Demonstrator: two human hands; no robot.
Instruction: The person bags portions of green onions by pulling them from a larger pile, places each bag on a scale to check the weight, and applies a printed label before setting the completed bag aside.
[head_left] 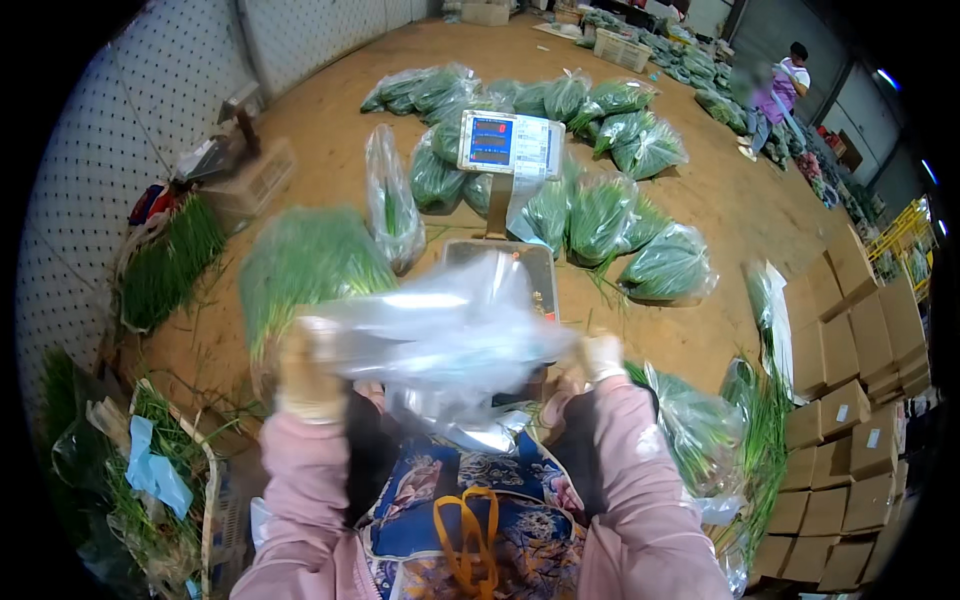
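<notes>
The person wears a pink top with long sleeves (640, 490); the right one carries a whitish patch (650, 441). There is also a blue apron (420, 545) with flower pattern, pale edging and orange straps (480, 493). The trousers (577, 445) are dark.

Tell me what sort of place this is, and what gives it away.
Probably a packing shed or warehouse for fresh greens: many bagged greens lie grouped around a scale with a lit display, and cardboard boxes are stacked at the right.
</notes>
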